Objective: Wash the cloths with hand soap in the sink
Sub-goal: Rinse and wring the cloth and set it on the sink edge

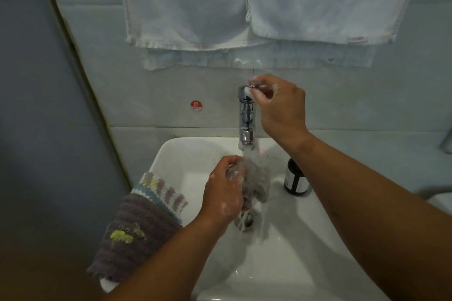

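Grey soaked cloth (258, 178): centre frame, bunched in my left hand (223, 193), under the stream in the white ceramic sink (181, 154). My right hand (281, 105), soapy, pinches the lever of the chrome tap (247, 117). Advice: moderate flow; squeeze repeatedly, turning folds, until suds clear.

Dim, bluish light; soft shadows in the sink (293, 264), glare on the tap (247, 115), towels (244, 0) slightly blurred, edges bowed.

Round red sticker (196, 105) on wall tile (151, 102): "HOT".
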Demonstrator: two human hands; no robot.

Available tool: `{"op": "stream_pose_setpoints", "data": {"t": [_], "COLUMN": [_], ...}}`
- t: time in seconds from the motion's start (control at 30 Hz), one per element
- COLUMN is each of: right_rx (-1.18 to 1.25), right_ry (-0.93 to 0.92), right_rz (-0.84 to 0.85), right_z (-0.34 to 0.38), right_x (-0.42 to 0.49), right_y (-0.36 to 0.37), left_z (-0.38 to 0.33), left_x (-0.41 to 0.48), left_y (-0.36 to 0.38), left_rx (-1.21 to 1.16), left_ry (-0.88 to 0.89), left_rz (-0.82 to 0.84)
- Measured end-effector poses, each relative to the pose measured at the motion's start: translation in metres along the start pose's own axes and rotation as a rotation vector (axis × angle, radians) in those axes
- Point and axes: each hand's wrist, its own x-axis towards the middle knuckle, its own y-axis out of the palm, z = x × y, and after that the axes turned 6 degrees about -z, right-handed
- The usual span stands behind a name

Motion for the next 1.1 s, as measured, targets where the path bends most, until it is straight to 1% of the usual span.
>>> {"op": "stream_pose_setpoints", "data": {"t": [0.17,0.33,0.43,0.53,0.67,0.73,0.87,1.0,1.1], "right_rx": [0.016,0.017,-0.031,-0.057,0.06,0.086,0.099,0.168,0.129], "right_ry": [0.04,0.213,0.304,0.391,0.523,0.534,0.49,0.542,0.566], "right_rz": [0.006,0.021,0.108,0.248,0.403,0.407,0.358,0.302,0.302], "right_z": [0.001,-0.019,-0.029,-0.037,-0.037,-0.033,-0.028,-0.024,-0.022], "right_x": [-0.01,-0.062,-0.097,-0.125,-0.14,-0.14,-0.135,-0.127,-0.135], "right_y": [-0.01,-0.032,-0.041,-0.038,-0.02,-0.01,0.001,0.007,0.011], "left_z": [-0.002,0.001,0.004,0.004,0.004,0.005,0.007,0.011,0.008], "left_x": [0.0,0.001,0.003,0.003,0.001,0.001,-0.001,-0.004,0.0], "left_y": [0.0,-0.001,0.0,0.001,0.0,-0.002,-0.003,0.005,0.006], "left_rx": [-0.009,-0.013,-0.002,-0.004,0.026,0.042,0.114,0.129,0.097], "left_ry": [-0.006,-0.005,0.012,0.015,0.031,0.039,0.079,0.063,0.041], "left_rz": [-0.005,-0.028,-0.058,-0.072,-0.09,-0.096,-0.1,-0.055,-0.08]}}
